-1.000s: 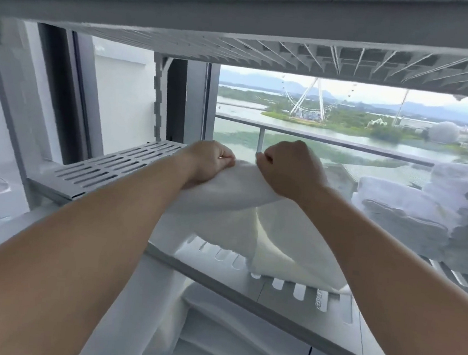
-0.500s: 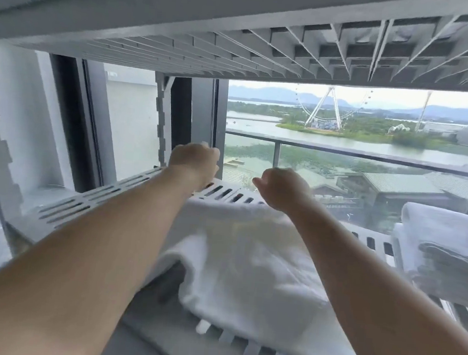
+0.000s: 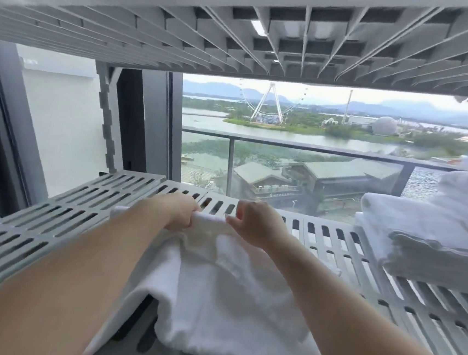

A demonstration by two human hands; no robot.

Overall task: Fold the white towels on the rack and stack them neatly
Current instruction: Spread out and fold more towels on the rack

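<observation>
White towel [image 3: 230, 291] edge pinched by left hand [image 3: 182, 212] and right hand [image 3: 254, 223] on slatted rack [image 3: 51, 217].

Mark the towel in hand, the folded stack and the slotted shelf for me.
towel in hand [image 3: 229, 305]: head view, its draped middle.
folded stack [image 3: 437, 220]: head view, a towel's top face at right.
slotted shelf [image 3: 37, 217]: head view, bare left grating.

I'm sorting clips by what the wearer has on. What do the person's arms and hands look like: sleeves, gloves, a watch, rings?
Nothing worn shows. The left arm and right arm are bare to the frame's edge, no sleeve or cuff. The left hand and right hand are gloveless; no watch, band or ring is visible.
</observation>
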